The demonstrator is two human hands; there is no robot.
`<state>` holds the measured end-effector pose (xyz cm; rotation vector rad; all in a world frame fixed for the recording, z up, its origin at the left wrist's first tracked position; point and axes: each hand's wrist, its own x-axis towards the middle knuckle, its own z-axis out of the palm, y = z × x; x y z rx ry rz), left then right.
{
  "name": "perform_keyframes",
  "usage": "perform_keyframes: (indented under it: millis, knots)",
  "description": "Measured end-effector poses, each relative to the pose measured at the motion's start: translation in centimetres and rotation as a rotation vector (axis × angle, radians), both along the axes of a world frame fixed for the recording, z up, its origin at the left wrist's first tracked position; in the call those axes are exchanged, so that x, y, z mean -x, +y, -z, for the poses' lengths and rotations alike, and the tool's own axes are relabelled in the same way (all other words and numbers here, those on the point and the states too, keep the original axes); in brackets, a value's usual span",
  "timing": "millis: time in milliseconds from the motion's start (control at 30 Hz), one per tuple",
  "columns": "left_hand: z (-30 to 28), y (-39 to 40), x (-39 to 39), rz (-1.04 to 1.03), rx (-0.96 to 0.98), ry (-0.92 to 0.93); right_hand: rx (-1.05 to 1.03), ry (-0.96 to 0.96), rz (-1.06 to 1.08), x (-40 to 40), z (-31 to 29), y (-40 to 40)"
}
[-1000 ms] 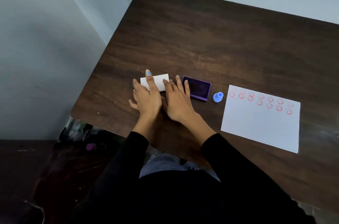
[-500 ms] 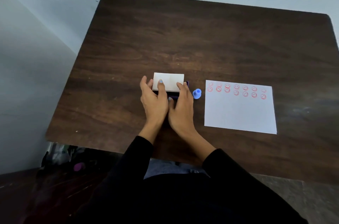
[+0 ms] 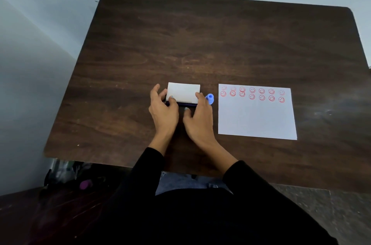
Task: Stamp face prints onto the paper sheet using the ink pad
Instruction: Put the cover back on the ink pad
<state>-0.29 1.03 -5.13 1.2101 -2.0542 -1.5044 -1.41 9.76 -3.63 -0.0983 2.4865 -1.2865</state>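
Note:
A white lid (image 3: 183, 92) lies on top of the purple ink pad (image 3: 184, 103), of which only the near edge shows. My left hand (image 3: 163, 110) grips the lid's left end. My right hand (image 3: 198, 118) grips its right end, with the thumb under the near edge. A small blue stamp (image 3: 210, 98) stands upright just right of the pad, partly behind my right fingers. To the right lies the white paper sheet (image 3: 256, 118) with two rows of red smiley face prints (image 3: 252, 93) along its far edge.
Everything rests on a dark wooden table (image 3: 200, 44) that stands against a pale wall. The near table edge is just in front of my black sleeves. Dark clutter with a purple object (image 3: 85, 184) sits on the floor at lower left.
The white lid has gone from the table left of the open ink pad onto the pad, carried by both hands. The head camera has swung so the table sits more centred.

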Motion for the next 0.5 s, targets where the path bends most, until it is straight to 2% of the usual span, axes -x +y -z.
perform_keyframes:
  millis: [500]
  knots:
    - [-0.52,-0.52,-0.42,0.074,0.062,-0.041,-0.206,0.065,-0.162,0.23,0.36,0.07]
